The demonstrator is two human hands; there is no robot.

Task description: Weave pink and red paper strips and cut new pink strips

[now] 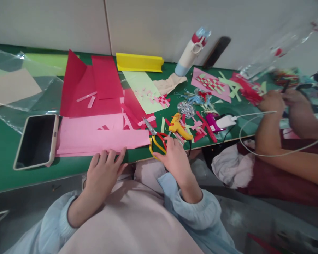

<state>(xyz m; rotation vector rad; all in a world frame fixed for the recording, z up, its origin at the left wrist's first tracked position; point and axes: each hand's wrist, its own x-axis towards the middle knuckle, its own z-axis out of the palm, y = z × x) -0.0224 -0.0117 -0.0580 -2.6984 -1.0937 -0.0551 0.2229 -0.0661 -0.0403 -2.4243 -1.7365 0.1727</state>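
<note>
My left hand (103, 173) rests at the table's front edge with its fingers apart, fingertips touching the lower edge of a folded pink paper sheet (100, 141). My right hand (176, 157) is over the handles of the red and yellow scissors (159, 137), beside a yellow glue gun (178, 127). Its fingertips reach a small thin item near the glue gun, too small to name, and the thumb lies near the yellow handle loop. The scissors' blades point away to the upper left. Small red strips lie on the pink sheet.
A phone (37, 141) lies left of the pink sheet. Red sheets (106, 77), a yellow folded strip (139, 62), a bottle (190, 53) and woven paper (210, 84) are farther back. At right, another person's hands (272, 102) work near a white cable (257, 153).
</note>
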